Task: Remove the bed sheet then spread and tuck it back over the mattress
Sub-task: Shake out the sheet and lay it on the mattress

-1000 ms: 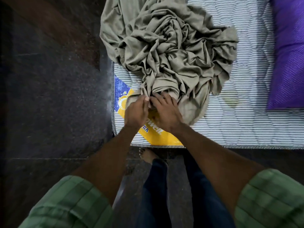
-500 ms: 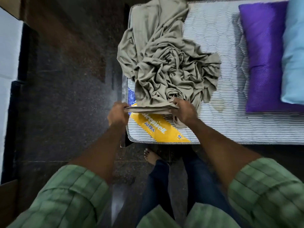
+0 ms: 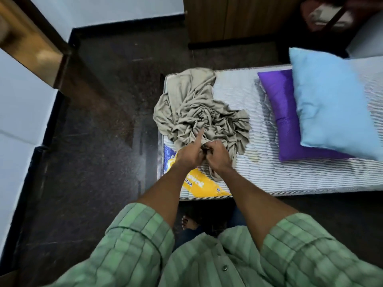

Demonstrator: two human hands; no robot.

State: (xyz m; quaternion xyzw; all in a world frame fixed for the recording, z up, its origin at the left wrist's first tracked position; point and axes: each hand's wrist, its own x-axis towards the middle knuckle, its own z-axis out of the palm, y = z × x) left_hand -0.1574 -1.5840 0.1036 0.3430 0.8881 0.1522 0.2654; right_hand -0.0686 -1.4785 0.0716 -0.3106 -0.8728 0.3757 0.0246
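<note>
The olive-grey bed sheet (image 3: 199, 112) lies crumpled in a heap on the left end of the striped mattress (image 3: 290, 175), one flap reaching the far corner. My two hands meet at the heap's near edge. My left hand (image 3: 190, 155) grips a bunch of the sheet with its index finger stretched out straight over the cloth. My right hand (image 3: 217, 155) grips the same gathered edge right beside it, fingers curled. A tail of the sheet hangs down past my right wrist onto the mattress.
A purple pillow (image 3: 284, 112) and a light blue pillow (image 3: 331, 104) lie on the mattress to the right. A yellow and blue label (image 3: 199, 187) covers the near left corner. Dark stone floor (image 3: 99, 141) spreads to the left. A wooden cupboard (image 3: 234, 17) stands behind.
Half a second ago my hands were apart with a stretch of the sheet's edge pulled taut between them. Now they have come together at the heap. The view has pulled back and up.
</note>
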